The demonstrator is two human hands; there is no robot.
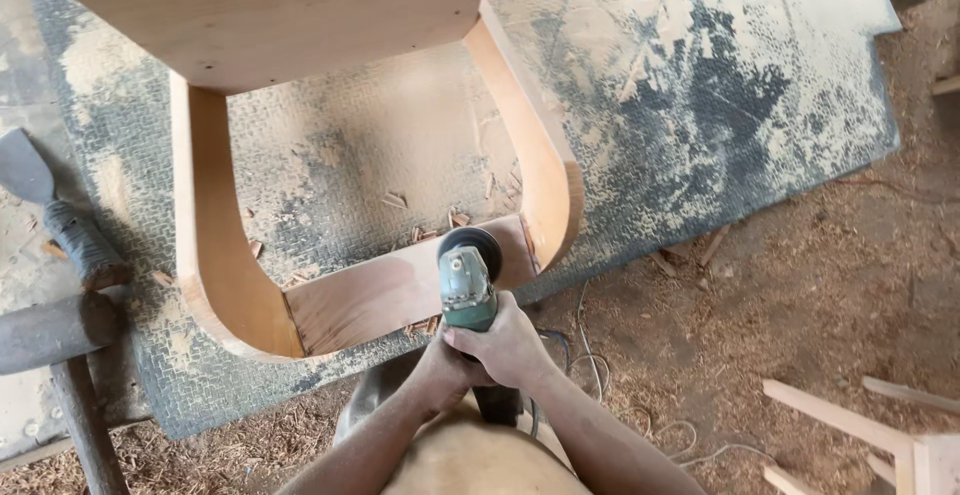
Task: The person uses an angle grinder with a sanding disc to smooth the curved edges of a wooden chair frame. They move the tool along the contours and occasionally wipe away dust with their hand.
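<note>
Both hands (490, 350) grip the grinder (467, 280) on the wooden frame (380, 295).

The green angle grinder (466, 285) points away from the person, its dark disc pressed against the curved wooden frame's (380, 295) front rail.

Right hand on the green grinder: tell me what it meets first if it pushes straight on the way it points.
The right hand points along the grinder; ahead lies the wooden rail, which the disc seems to touch.
</note>
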